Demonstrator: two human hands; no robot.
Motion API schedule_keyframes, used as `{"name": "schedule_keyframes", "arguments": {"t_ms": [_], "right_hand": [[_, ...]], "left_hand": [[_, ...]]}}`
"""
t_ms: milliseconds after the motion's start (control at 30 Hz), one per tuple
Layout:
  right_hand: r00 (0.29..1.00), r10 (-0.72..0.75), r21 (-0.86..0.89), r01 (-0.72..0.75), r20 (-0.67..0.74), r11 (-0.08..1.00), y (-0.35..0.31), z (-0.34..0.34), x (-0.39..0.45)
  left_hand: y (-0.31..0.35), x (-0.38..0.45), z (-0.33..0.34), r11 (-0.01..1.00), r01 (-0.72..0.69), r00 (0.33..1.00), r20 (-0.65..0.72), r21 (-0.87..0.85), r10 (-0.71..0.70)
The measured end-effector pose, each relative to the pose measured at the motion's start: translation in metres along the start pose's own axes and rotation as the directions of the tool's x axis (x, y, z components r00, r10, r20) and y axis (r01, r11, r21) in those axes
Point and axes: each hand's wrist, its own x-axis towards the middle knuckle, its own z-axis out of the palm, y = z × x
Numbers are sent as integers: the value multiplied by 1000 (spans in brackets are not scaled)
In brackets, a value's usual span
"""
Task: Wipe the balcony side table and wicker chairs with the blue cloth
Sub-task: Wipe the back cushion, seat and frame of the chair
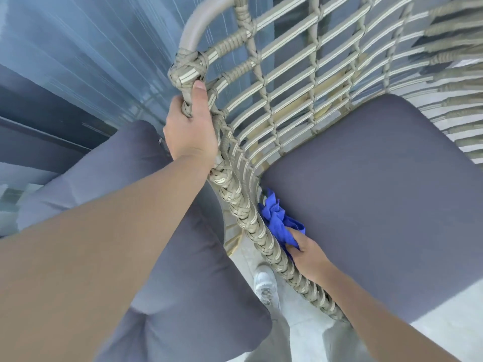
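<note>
Two hands on a wicker chair [274, 82] — one steadying the braided rim, one working the blue cloth [281, 222].

Nearest, a loose grey cushion [188, 270] sits tucked under the left forearm, and a white shoe [266, 284] stands on the pale floor below the chair's edge. The right hand [312, 258] pinches the bunched blue cloth, which lies wedged between the braided rim and the side of the grey seat cushion [379, 199]. Higher up, the left hand [189, 126] curls round the rim, thumb pointing up just beside a knotted joint. Beyond — the open slatted weave of the chair's back, and streaked, blurred blue-grey panels behind it.
</note>
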Motion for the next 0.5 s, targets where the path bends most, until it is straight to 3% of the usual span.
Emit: {"name": "schedule_keyframes", "arguments": {"t_ms": [500], "right_hand": [[986,167,-180,-169,-25,969,43,-10,-83]], "left_hand": [[-9,5,2,999,-33,997,62,-40,36]]}}
